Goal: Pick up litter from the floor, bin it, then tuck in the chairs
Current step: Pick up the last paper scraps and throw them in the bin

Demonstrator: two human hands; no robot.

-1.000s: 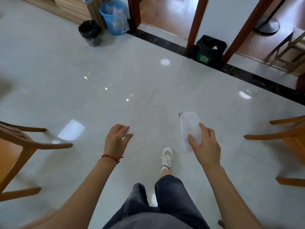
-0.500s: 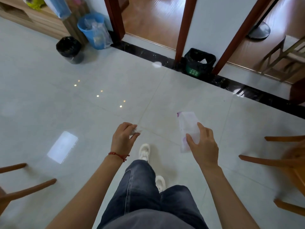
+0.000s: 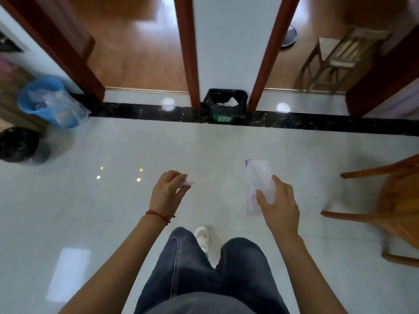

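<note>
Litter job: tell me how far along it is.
Pickup looks done: the left hand pinches a crumpled scrap and the right hand holds a plastic wrapper. Binning is in hand, with the black-lined bin straight ahead. The chair on the right remains untucked.

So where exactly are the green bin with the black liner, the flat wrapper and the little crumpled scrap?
green bin [image 3: 223, 118]: head view, on its green front below the liner.
flat wrapper [image 3: 258, 173]: head view, on its upper half above the right hand's fingers.
crumpled scrap [image 3: 185, 181]: head view, on the bit showing past the left hand's fingertips.
</note>
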